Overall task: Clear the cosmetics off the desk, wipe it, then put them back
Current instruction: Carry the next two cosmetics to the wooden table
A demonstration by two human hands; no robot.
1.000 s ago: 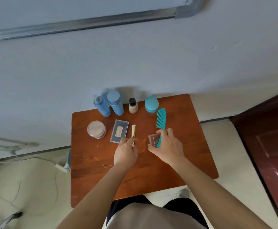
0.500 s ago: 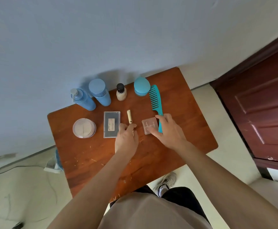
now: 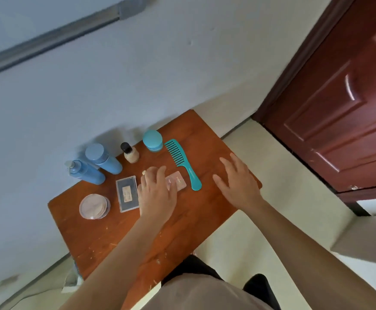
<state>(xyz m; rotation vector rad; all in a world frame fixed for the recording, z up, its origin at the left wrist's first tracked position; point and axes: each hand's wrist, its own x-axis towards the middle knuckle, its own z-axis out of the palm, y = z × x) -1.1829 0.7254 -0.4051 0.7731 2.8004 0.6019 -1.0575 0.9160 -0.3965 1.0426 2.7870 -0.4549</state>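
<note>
My left hand (image 3: 158, 193) rests with fingers loosely extended on a small pink case (image 3: 179, 183), on the wooden desk (image 3: 115, 238) beside a teal comb (image 3: 182, 163). My right hand (image 3: 238, 182) hovers with fingers spread, holding nothing. Blue bottles (image 3: 106, 159), teal jar (image 3: 152, 140) and dark palette (image 3: 127, 193) sit in tidy rows — I judge the putting-back nearly done.

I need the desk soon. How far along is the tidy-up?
Probably near the end: blue bottles, jar, comb, palette and compact sit in tidy rows on the desk, though no cloth shows to confirm wiping. In hand: the left hand rests on the pink case; the right hand hovers open, empty. Left: likely only final straightening.
</note>
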